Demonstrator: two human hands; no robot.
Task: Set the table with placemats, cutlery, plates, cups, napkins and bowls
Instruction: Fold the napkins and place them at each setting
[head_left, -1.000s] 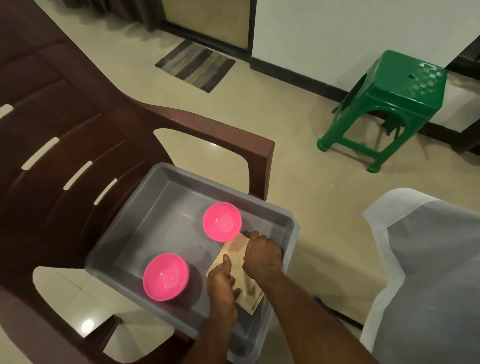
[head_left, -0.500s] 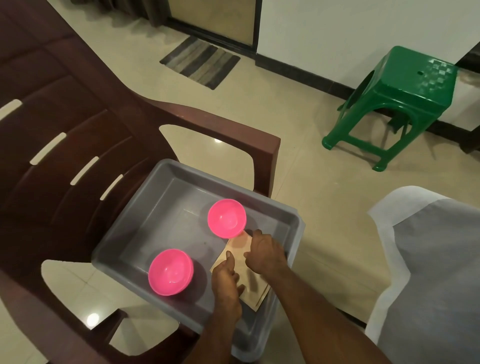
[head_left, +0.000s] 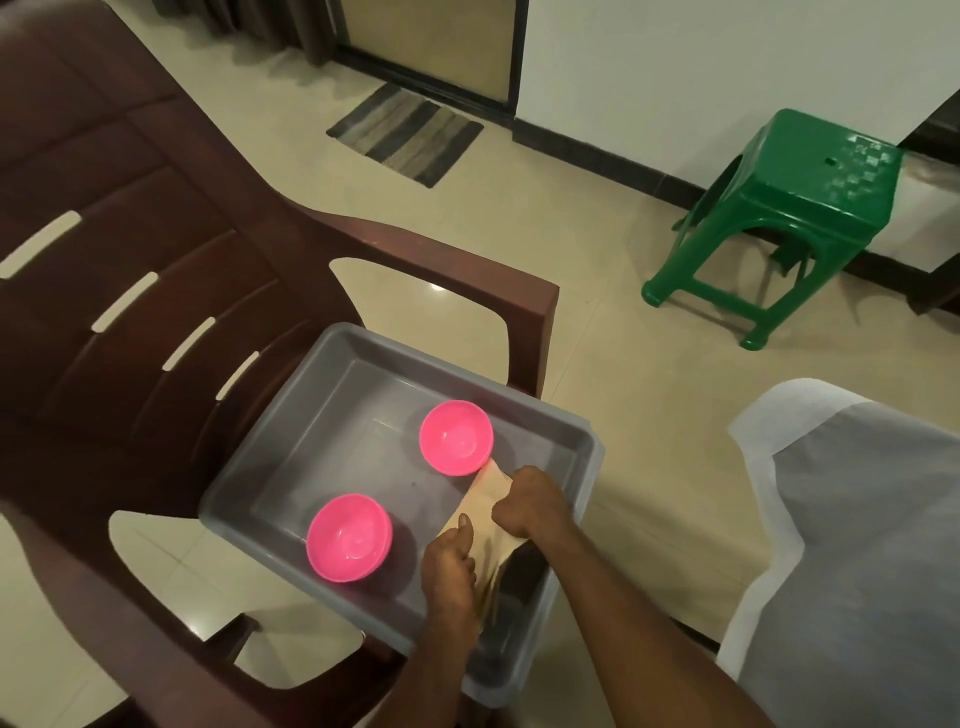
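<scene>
Both forearms reach down into the grey plastic rectangular tub (head_left: 332, 415) resting on the brown plastic armchair (head_left: 130, 270). The right hand (head_left: 530, 501) and left hand (head_left: 449, 564), knuckles up with fingers curled, pinch the beige paper napkins (head_left: 485, 501) at the tub's near right corner, lifting their edge. Two pink round plastic bowls (head_left: 349, 538) sit on the tub's floor, the farther one touching the napkins.

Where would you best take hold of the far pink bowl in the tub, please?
Probably by the rim of the far bowl, from above. It stands upright and open, so a thumb can go inside and fingers outside. Its left side is the free one: the napkins and the right hand crowd its near right edge, and the tub wall lies beyond.
</scene>
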